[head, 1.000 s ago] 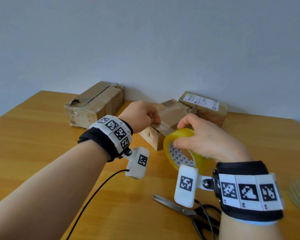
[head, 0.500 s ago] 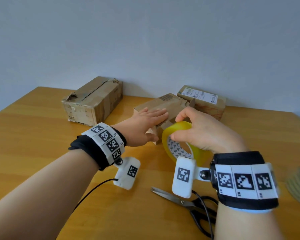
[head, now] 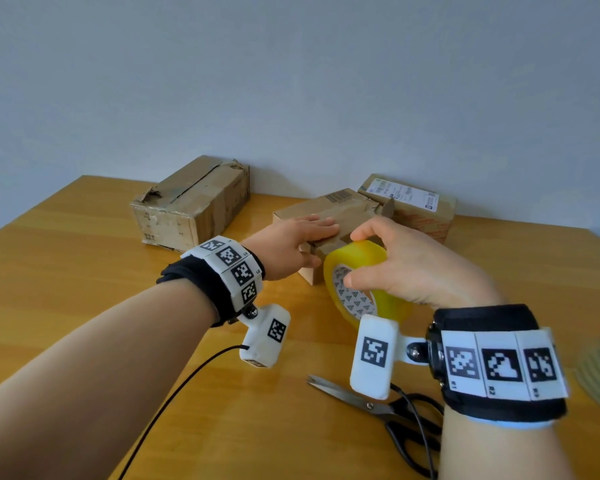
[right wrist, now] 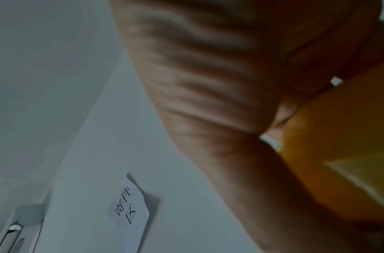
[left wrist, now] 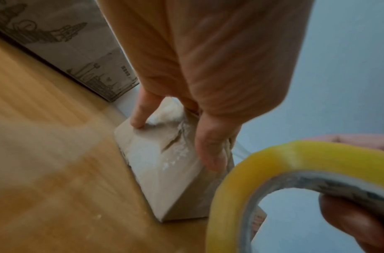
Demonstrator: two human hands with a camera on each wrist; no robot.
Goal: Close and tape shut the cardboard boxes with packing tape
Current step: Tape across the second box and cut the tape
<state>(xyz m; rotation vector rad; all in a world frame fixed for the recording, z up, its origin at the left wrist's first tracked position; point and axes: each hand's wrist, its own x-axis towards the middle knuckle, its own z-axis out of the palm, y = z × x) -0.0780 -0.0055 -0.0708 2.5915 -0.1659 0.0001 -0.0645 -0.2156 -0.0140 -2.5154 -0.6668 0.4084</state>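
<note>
A: Since your left hand [head: 293, 242] went from a pinch at the flap to lying flat with straight fingers on the middle box [head: 340, 211], that box is held closed mid-table.

B: And your right hand [head: 407, 263] stays clamped on the tape roll [head: 355, 271], just beside it — ready to tape.

Plain grey-white wall [head: 291, 81] behind wooden table [head: 66, 271]; paper sign [right wrist: 128, 212] on wall.
</note>
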